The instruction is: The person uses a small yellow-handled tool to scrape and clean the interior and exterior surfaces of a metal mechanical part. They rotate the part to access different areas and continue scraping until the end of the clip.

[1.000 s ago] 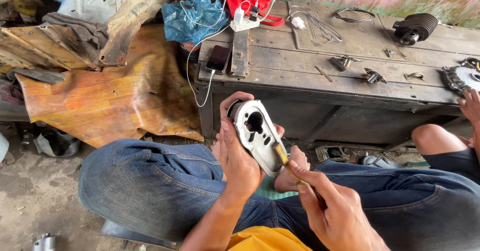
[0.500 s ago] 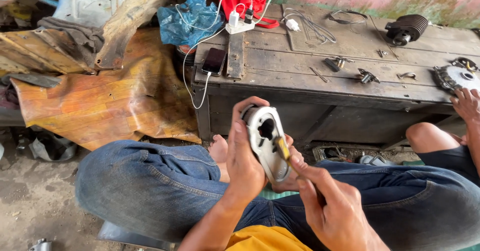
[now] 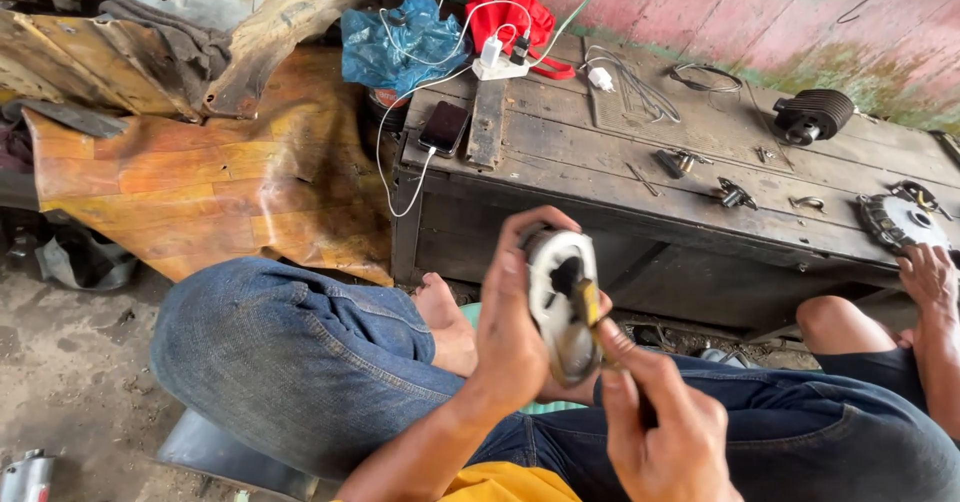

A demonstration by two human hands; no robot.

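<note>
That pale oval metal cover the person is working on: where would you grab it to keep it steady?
Probably as the left hand does now: around the long rim of the oval cover, coming from its left edge, fingers over the top and palm along the side. The cover stands on edge with its hollow face turned right, so this leaves that face free for the yellow-handled screwdriver in the right hand.

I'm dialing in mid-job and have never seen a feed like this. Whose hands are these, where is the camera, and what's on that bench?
The single view comes from a camera worn on a person's head, looking down over their crossed legs in jeans. Their left hand grips a pale oval metal cover; the right hand holds a screwdriver with its tip against that cover. Ahead stands a dark wooden bench carrying a phone on a charging cable, a finned cylinder part, small fittings and a round toothed disc. The hand at the far right belongs to another person.
</note>
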